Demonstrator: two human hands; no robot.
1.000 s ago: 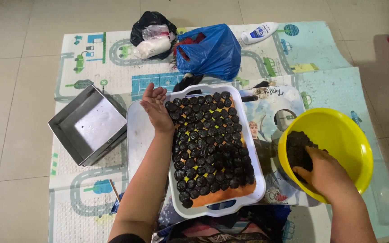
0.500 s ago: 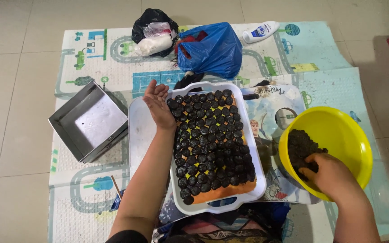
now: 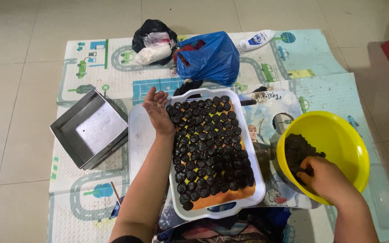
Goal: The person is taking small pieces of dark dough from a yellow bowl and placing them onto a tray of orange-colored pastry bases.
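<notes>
A white tray (image 3: pixel 259 180) lies in front of me, filled with several rows of small dark balls (image 3: pixel 209 144) on an orange sheet. My left hand (image 3: pixel 157 111) rests palm up at the tray's far left corner, fingers apart, holding nothing. To the right, a yellow bowl (image 3: pixel 338 139) is tilted toward me and holds a dark crumbly mass (image 3: pixel 297 148). My right hand (image 3: pixel 324 176) reaches into the bowl with its fingers curled into that mass; what they grip is hidden.
A square metal tin (image 3: pixel 91 128) sits on the left of the patterned play mat (image 3: pixel 86 67). Beyond the tray lie a blue plastic bag (image 3: pixel 210 58), a black bag with white packets (image 3: pixel 151 40) and a white bottle (image 3: pixel 257 39). Tiled floor surrounds the mat.
My right hand has dug slightly deeper into the dark mass in the bowl. My left hand has stayed at the tray's corner.
</notes>
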